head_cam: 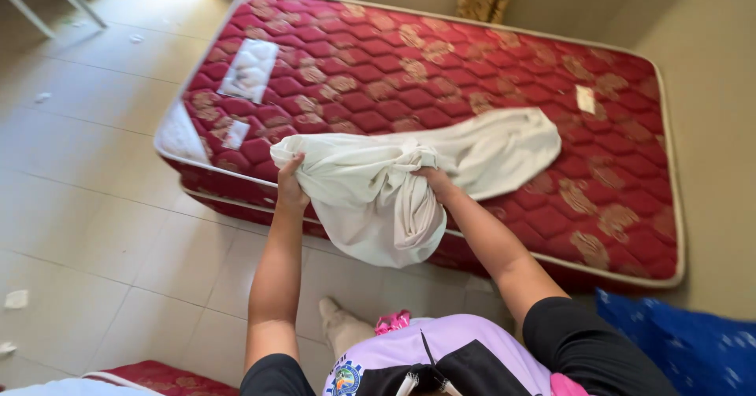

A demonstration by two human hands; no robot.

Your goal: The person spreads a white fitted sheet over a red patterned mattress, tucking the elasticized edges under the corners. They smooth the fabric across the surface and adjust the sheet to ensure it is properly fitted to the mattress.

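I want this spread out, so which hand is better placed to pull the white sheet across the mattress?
Probably the right hand: it grips the white sheet where it trails onto the red mattress.

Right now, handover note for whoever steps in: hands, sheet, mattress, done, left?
Left hand: gripping the left edge of the cream sheet, fingers closed in the cloth.
Right hand: clutching the bunched middle of the same sheet.
Sheet: mostly gathered and held up at the near edge of the red quilted mattress; one end trails flat across the mattress top.
Done: both hands have a hold on the sheet; the mattress is otherwise bare.
Left: the sheet is not spread out and covers only a small patch.
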